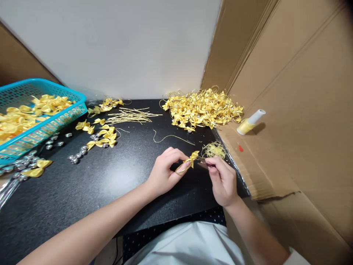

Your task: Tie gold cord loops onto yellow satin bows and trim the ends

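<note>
Thumb and fingers of my left hand (168, 167) pinch a yellow ribbon bow (194, 156) with a looped gold cord above the black table. My right hand (223, 180) is closed around a small bladed metal tool (203, 164), its tip close to the bow. Most of that tool is hidden by my fingers, so its exact kind is unclear. Just beyond my right hand lies a tangle of yellow cord trimmings (214, 149). A single loose cord (173, 136) curves across the table beyond my left hand.
A large pile of finished-looking bows (204, 108) sits at the back right. Cut gold cords (132, 115) lie back centre. Loose bows (103, 136) and silver bells (78, 154) spread leftward, beside a blue basket (55, 123) of bows. A white tube (251, 122) stands on cardboard (298, 110).
</note>
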`<act>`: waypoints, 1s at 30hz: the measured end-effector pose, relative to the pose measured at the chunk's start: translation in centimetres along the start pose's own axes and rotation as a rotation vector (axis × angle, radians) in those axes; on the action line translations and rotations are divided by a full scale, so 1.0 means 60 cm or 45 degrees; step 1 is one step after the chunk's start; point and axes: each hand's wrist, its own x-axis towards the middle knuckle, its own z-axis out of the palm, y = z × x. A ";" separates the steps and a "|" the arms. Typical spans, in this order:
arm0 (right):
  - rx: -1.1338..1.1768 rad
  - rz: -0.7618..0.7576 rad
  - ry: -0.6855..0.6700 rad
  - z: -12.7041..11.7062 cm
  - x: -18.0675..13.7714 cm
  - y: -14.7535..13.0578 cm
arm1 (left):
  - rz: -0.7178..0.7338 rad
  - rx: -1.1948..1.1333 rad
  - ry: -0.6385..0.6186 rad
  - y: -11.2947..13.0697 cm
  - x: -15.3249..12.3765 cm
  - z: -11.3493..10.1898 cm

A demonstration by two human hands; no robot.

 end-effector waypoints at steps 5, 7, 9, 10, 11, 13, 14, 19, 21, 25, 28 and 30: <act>-0.123 0.035 0.001 0.011 -0.002 0.005 | 0.019 0.000 0.044 0.000 -0.002 0.004; -0.136 0.025 0.016 0.016 -0.004 0.009 | 0.031 0.005 0.074 -0.001 -0.002 0.006; -0.151 0.014 0.038 0.019 -0.006 0.011 | 0.035 0.006 0.084 -0.001 -0.001 0.008; -0.159 0.010 0.045 0.020 -0.006 0.012 | 0.034 0.005 0.082 -0.002 -0.001 0.009; -0.167 0.007 0.053 0.020 -0.006 0.012 | 0.033 0.003 0.078 -0.002 -0.001 0.009; -0.181 0.005 0.067 0.020 -0.006 0.012 | 0.028 0.003 0.074 -0.003 -0.001 0.011; -0.186 0.007 0.073 0.020 -0.006 0.011 | 0.022 0.004 0.072 -0.004 -0.002 0.011; -0.231 -0.006 0.096 0.020 -0.005 0.008 | -0.010 0.008 0.056 -0.006 -0.007 0.013; -0.251 -0.019 0.106 0.020 -0.006 0.008 | -0.027 0.007 0.049 -0.006 -0.008 0.014; -0.260 -0.002 0.106 0.022 -0.007 0.010 | -0.069 0.003 0.034 -0.007 -0.006 0.014; -0.274 0.057 0.093 0.022 -0.008 0.012 | -0.129 0.000 0.017 -0.005 -0.004 0.014; -0.275 0.110 0.085 0.021 -0.008 0.014 | -0.200 -0.007 0.013 -0.003 -0.003 0.014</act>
